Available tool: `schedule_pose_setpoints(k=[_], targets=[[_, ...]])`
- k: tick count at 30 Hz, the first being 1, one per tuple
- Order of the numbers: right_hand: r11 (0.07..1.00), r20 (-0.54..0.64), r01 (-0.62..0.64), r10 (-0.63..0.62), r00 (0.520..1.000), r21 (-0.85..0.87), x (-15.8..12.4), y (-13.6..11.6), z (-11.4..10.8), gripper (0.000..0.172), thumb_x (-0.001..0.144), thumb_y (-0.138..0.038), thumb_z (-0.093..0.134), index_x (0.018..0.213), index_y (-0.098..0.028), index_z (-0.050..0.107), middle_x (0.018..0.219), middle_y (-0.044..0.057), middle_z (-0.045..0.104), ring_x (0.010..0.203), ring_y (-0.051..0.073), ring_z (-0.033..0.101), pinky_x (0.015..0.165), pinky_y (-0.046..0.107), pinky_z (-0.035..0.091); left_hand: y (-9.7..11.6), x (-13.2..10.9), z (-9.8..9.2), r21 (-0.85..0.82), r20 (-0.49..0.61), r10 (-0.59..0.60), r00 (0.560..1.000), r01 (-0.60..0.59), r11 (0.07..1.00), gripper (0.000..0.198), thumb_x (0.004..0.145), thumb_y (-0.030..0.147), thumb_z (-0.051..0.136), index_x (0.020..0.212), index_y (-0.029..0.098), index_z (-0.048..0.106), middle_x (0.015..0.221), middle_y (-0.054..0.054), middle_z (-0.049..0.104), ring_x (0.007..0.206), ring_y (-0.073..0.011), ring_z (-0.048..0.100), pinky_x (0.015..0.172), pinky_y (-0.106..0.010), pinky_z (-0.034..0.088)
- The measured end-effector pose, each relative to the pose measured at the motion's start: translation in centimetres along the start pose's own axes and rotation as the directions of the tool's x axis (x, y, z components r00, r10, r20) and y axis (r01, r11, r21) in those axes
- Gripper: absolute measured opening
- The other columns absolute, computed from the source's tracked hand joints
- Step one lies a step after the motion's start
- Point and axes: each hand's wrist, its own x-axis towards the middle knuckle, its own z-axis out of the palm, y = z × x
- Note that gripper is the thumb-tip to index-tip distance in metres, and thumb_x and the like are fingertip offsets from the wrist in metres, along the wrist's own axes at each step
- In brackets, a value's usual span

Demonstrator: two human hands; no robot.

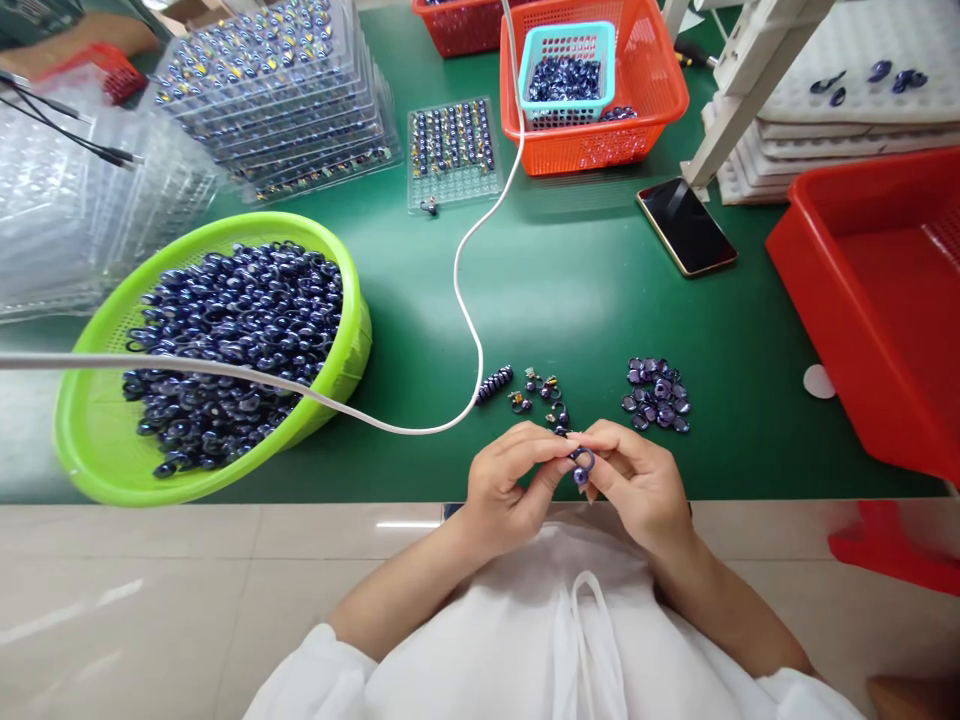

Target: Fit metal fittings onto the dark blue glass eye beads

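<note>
Both hands meet at the table's front edge around one small glossy dark-blue clip-on earbud [581,476], with a curved loop and a ball end hanging down. My left hand [510,485] pinches it from the left between thumb and fingers. My right hand [637,485] closes on its other side, fingertips partly hidden. Just beyond the fingers lie several loose earbud pieces [551,390] with small gold-coloured parts showing. A short row of dark-blue pieces [495,384] lies left of them. To the right is a cluster of flat dark-blue covers [658,394].
A green basket [356,300] of dark-blue shells stands left, crossed by a white cable [459,270]. Behind are stacked clear trays [315,150], a part-filled tray [454,190] and an orange basket [592,150]. At right are a phone [686,228] and red bin [847,310].
</note>
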Motion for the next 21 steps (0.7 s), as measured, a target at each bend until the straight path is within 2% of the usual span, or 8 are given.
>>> schedule_pose_setpoints(k=[3, 7, 10, 13, 15, 18, 21], targets=[[0.995, -0.012, -0.073, 0.074, 0.997, 0.073, 0.6, 0.4, 0.1, 0.010, 0.089, -0.031, 0.071, 0.097, -0.025, 0.076, 0.073, -0.002, 0.060, 0.056, 0.009, 0.060, 0.044, 0.020, 0.051, -0.7, -0.1, 0.1, 0.038, -0.041, 0.008, 0.999, -0.007, 0.999, 0.020, 0.087, 0.009, 0.067, 0.101, 0.020, 0.076, 0.086, -0.009, 0.077, 0.075, -0.0183, 0.070, 0.070, -0.032, 0.057], [0.993, -0.016, -0.109, 0.110, 0.994, 0.045, 0.9, 0.7, -0.2, 0.012, 0.089, -0.032, 0.072, 0.097, -0.025, 0.077, 0.072, -0.002, 0.061, 0.056, 0.009, 0.059, 0.045, 0.020, 0.052, -1.4, -0.2, 0.2, 0.029, -0.041, 0.030, 0.999, -0.029, 0.999, 0.019, 0.087, 0.008, 0.068, 0.101, 0.019, 0.075, 0.083, -0.008, 0.076, 0.075, -0.0169, 0.069, 0.070, -0.029, 0.057], [0.995, -0.002, -0.086, 0.086, 0.996, -0.054, 0.8, 0.3, -0.8, 0.011, 0.091, -0.030, 0.069, 0.099, -0.026, 0.076, 0.074, -0.002, 0.061, 0.058, 0.009, 0.060, 0.048, 0.020, 0.051, -1.3, 0.0, -0.1, 0.022, 0.003, -0.011, 1.000, 0.011, 1.000, 0.017, 0.089, 0.010, 0.067, 0.102, 0.019, 0.074, 0.088, -0.008, 0.078, 0.077, -0.0161, 0.071, 0.071, -0.028, 0.058], [0.962, 0.032, 0.023, -0.015, 0.999, -0.271, 0.7, -0.4, -1.5, 0.014, 0.094, -0.025, 0.065, 0.103, -0.027, 0.075, 0.078, -0.001, 0.064, 0.064, 0.010, 0.062, 0.053, 0.022, 0.052, -0.7, 0.4, -0.4, 0.077, 0.078, -0.052, 0.996, 0.046, 0.996, 0.016, 0.093, 0.015, 0.064, 0.105, 0.019, 0.073, 0.093, -0.008, 0.078, 0.081, -0.0166, 0.072, 0.074, -0.028, 0.058], [0.880, 0.060, 0.148, -0.135, 0.989, -0.451, 0.7, -0.8, -1.9, 0.018, 0.094, -0.019, 0.064, 0.107, -0.026, 0.073, 0.086, 0.000, 0.068, 0.070, 0.011, 0.064, 0.060, 0.024, 0.053, -0.3, 0.6, -0.6, 0.147, 0.085, -0.034, 0.996, 0.021, 0.989, 0.020, 0.091, 0.021, 0.069, 0.111, 0.019, 0.071, 0.097, -0.010, 0.077, 0.086, -0.0187, 0.072, 0.077, -0.031, 0.059], [0.708, 0.136, 0.319, -0.304, 0.943, -0.630, 0.8, -1.3, -2.1, 0.024, 0.092, -0.010, 0.062, 0.111, -0.023, 0.068, 0.096, 0.003, 0.072, 0.074, 0.012, 0.066, 0.066, 0.025, 0.054, 0.1, 0.7, -0.3, 0.237, 0.073, 0.021, 0.997, -0.038, 0.971, 0.027, 0.085, 0.025, 0.076, 0.111, 0.019, 0.070, 0.097, -0.011, 0.076, 0.089, -0.0208, 0.070, 0.079, -0.034, 0.058], [0.528, 0.209, 0.437, -0.436, 0.875, -0.729, 0.8, -1.2, -1.9, 0.029, 0.089, -0.005, 0.062, 0.113, -0.020, 0.064, 0.098, 0.005, 0.073, 0.081, 0.014, 0.069, 0.072, 0.027, 0.057, 0.2, 0.7, 0.2, 0.216, 0.057, -0.014, 0.998, 0.001, 0.976, 0.011, 0.087, 0.019, 0.071, 0.098, 0.018, 0.073, 0.091, -0.009, 0.075, 0.083, -0.0187, 0.069, 0.076, -0.031, 0.057]])
